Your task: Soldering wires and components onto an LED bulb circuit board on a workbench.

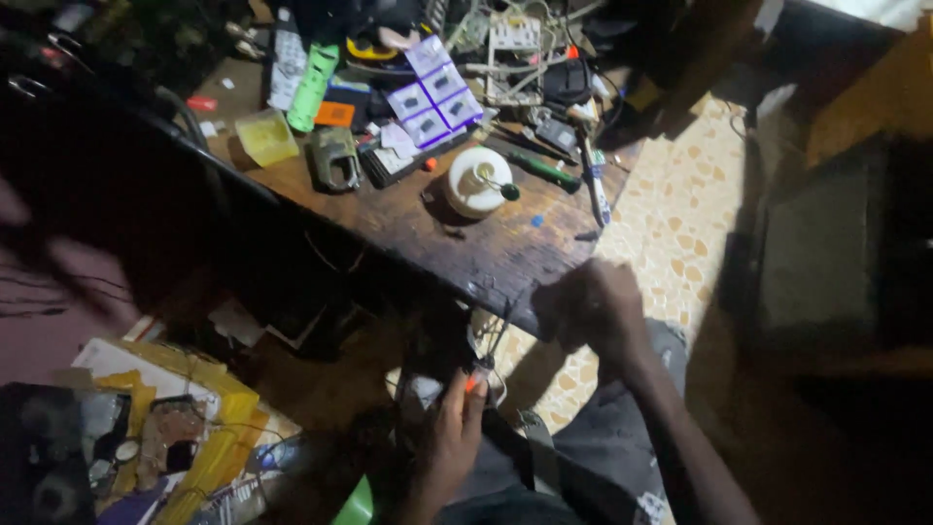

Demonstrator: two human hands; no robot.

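Observation:
My left hand (453, 426) is low in the view, below the table's front edge, with its fingers closed on a small part with an orange-red tip (475, 377). Thin dark wires (498, 335) run up from that part toward my right hand (593, 306), which is curled into a fist just past the table's corner and seems to pinch the wires. What exactly lies inside the right fist is hidden by the dim light and blur.
A worn wooden table (486, 253) carries a white round container (476, 181), a green-handled screwdriver (536, 167), a green tube (313, 87), a yellow box (265, 136), purple-white small packs (434, 92) and tangled cables. Papers and yellow envelopes (175, 408) lie at lower left. Patterned floor tiles (680, 214) show at right.

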